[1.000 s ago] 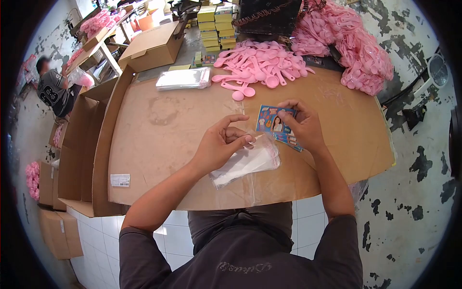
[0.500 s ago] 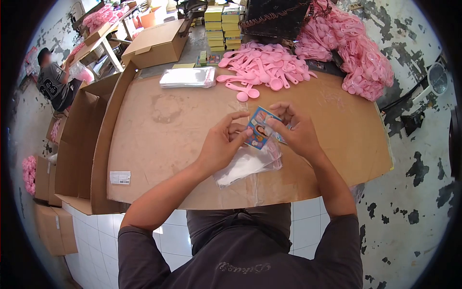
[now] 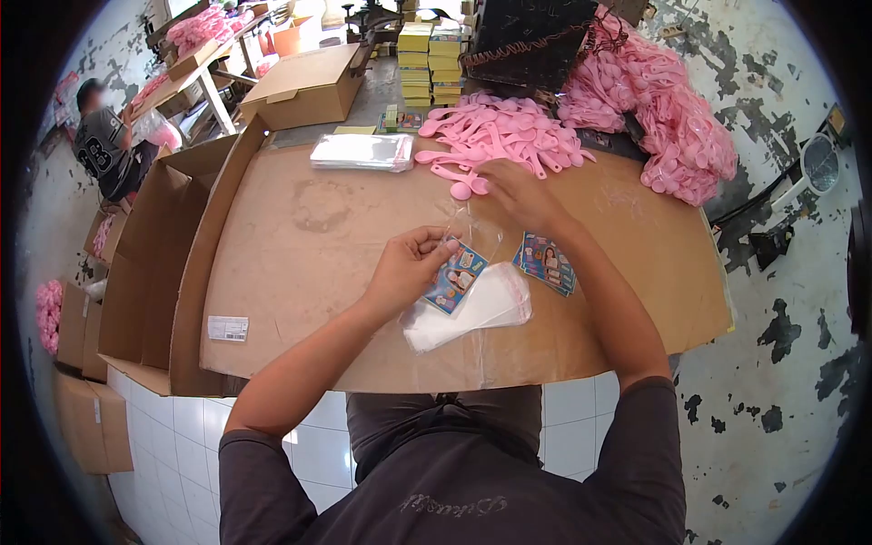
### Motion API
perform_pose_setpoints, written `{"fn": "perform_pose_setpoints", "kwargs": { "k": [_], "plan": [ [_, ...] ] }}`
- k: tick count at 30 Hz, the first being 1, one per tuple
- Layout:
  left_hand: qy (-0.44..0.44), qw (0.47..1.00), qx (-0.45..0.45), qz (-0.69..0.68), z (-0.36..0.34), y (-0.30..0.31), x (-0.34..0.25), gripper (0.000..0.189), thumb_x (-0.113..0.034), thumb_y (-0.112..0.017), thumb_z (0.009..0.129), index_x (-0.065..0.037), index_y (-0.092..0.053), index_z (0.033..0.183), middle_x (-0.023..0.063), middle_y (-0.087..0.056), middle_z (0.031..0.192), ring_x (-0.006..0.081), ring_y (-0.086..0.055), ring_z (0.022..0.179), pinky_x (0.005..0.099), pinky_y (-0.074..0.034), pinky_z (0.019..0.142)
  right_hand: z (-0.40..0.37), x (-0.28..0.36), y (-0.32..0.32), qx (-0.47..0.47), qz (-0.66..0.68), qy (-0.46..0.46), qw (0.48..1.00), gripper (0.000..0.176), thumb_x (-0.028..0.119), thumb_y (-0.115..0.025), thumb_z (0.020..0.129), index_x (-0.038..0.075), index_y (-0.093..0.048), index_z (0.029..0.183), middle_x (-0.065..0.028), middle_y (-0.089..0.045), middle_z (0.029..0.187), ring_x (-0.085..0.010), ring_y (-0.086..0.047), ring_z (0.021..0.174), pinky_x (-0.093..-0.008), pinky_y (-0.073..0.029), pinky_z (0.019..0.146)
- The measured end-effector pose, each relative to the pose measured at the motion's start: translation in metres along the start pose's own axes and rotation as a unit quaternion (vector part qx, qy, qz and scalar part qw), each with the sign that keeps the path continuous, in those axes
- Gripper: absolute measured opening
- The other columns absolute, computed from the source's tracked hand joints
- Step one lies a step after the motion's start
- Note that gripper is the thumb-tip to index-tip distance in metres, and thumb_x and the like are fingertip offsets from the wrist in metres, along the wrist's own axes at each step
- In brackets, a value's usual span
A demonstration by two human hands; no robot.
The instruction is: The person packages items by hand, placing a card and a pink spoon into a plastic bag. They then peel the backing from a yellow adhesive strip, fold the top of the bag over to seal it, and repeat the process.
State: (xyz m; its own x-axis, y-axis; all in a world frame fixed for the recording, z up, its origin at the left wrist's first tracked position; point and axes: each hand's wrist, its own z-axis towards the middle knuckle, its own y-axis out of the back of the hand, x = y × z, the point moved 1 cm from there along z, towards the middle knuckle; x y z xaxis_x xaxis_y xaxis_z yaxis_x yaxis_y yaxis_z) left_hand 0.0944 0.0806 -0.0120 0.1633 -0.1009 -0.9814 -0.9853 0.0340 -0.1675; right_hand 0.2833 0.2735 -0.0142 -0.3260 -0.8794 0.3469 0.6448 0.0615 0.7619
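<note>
In the head view, the left hand (image 3: 406, 265) pinches a printed card (image 3: 454, 286), apparently inside a clear bag (image 3: 484, 231); a loose pinch could let both slip onto the bag stack (image 3: 472, 313) beneath. The right hand (image 3: 522, 195) is at the pink spoons (image 3: 500, 136), its grip unclear; overlapping handles could drag neighbours along. Clear packs (image 3: 681, 123) contain more spoons; an open carton (image 3: 207, 236) stands beside the tabletop (image 3: 282, 272).
</note>
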Motion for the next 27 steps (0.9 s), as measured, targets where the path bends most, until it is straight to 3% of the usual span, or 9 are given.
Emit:
{"fn": "perform_pose_setpoints", "kwargs": {
  "k": [3,6,9,12,15,18,21,24,27],
  "plan": [
    [-0.005,0.997,0.022,-0.067,0.009,0.010,0.017,0.029,-0.010,-0.062,0.103,0.002,-0.060,0.129,0.0059,-0.075,0.095,0.0064,-0.070,0.079,0.0196,-0.053,0.062,0.003,0.020,-0.023,0.035,0.033,-0.027,0.998,0.027,0.020,-0.059,0.100,0.001,-0.069,0.115,-0.0167,-0.065,0.125,-0.0313,-0.060,0.116,-0.0459,-0.047,0.098],
    [-0.024,0.997,0.032,-0.064,0.010,0.016,0.026,0.027,-0.011,-0.063,0.103,0.001,-0.060,0.127,0.0061,-0.075,0.094,0.0059,-0.070,0.079,0.0195,-0.051,0.060,0.001,0.029,-0.010,0.114,-0.117,-0.090,0.982,0.022,0.018,-0.060,0.097,-0.001,-0.067,0.107,-0.0175,-0.065,0.118,-0.0322,-0.062,0.109,-0.0466,-0.049,0.093],
    [-0.028,0.998,0.054,-0.026,0.005,0.012,0.019,0.026,-0.010,-0.063,0.103,0.000,-0.059,0.127,0.0069,-0.075,0.095,0.0067,-0.070,0.079,0.0204,-0.052,0.061,-0.019,0.027,0.005,0.087,-0.080,-0.077,0.990,0.014,0.010,-0.062,0.093,-0.001,-0.065,0.101,-0.0184,-0.065,0.108,-0.0357,-0.064,0.100,-0.0456,-0.051,0.085],
    [-0.032,0.997,0.069,0.005,-0.001,0.005,0.010,0.026,-0.009,-0.063,0.103,-0.002,-0.059,0.128,0.0079,-0.075,0.099,0.0073,-0.070,0.081,0.0212,-0.053,0.063,-0.027,0.044,0.029,0.079,0.033,-0.170,0.982,0.016,0.005,-0.067,0.091,-0.001,-0.065,0.106,-0.0176,-0.067,0.104,-0.0333,-0.066,0.096,-0.0408,-0.051,0.086],
    [-0.040,0.996,0.074,0.000,-0.002,0.004,0.012,0.027,-0.008,-0.061,0.103,-0.001,-0.057,0.129,0.0085,-0.075,0.097,0.0078,-0.069,0.084,0.0222,-0.054,0.068,-0.036,0.037,0.032,0.070,0.005,-0.133,0.989,0.024,0.001,-0.066,0.090,-0.001,-0.061,0.114,-0.0188,-0.066,0.103,-0.0326,-0.066,0.095,-0.0404,-0.051,0.085],
    [-0.055,0.996,0.066,-0.016,0.000,0.003,0.016,0.027,-0.007,-0.061,0.103,-0.001,-0.057,0.129,0.0085,-0.075,0.100,0.0081,-0.069,0.088,0.0222,-0.055,0.071,-0.041,0.045,0.033,0.010,0.017,-0.157,0.987,0.030,0.004,-0.064,0.094,0.001,-0.058,0.124,-0.0167,-0.068,0.105,-0.0274,-0.066,0.096,-0.0399,-0.051,0.086],
    [-0.052,0.996,0.055,-0.045,-0.003,-0.001,0.011,0.029,-0.008,-0.062,0.103,-0.001,-0.057,0.131,0.0086,-0.075,0.103,0.0087,-0.069,0.090,0.0229,-0.056,0.075,-0.043,0.062,0.039,0.061,0.260,-0.264,0.927,0.031,0.007,-0.059,0.100,0.002,-0.055,0.129,-0.0127,-0.070,0.108,-0.0217,-0.066,0.099,-0.0392,-0.051,0.089],
    [-0.040,0.995,0.072,-0.051,-0.008,-0.004,0.003,0.031,-0.009,-0.063,0.103,-0.001,-0.057,0.133,0.0090,-0.075,0.104,0.0090,-0.069,0.091,0.0236,-0.057,0.077,-0.048,0.071,0.042,0.033,0.455,-0.213,0.864,0.027,0.010,-0.058,0.102,0.001,-0.060,0.128,-0.0096,-0.071,0.110,-0.0182,-0.067,0.105,-0.0373,-0.053,0.091],
    [-0.037,0.994,0.084,-0.051,-0.008,-0.005,0.005,0.035,-0.010,-0.063,0.103,0.000,-0.056,0.135,0.0089,-0.075,0.105,0.0089,-0.069,0.092,0.0235,-0.057,0.077,-0.048,0.086,0.048,-0.013,0.506,-0.222,0.834,0.026,0.007,-0.061,0.100,0.003,-0.061,0.126,-0.0108,-0.070,0.109,-0.0194,-0.067,0.110,-0.0367,-0.052,0.097]
  ]
}}
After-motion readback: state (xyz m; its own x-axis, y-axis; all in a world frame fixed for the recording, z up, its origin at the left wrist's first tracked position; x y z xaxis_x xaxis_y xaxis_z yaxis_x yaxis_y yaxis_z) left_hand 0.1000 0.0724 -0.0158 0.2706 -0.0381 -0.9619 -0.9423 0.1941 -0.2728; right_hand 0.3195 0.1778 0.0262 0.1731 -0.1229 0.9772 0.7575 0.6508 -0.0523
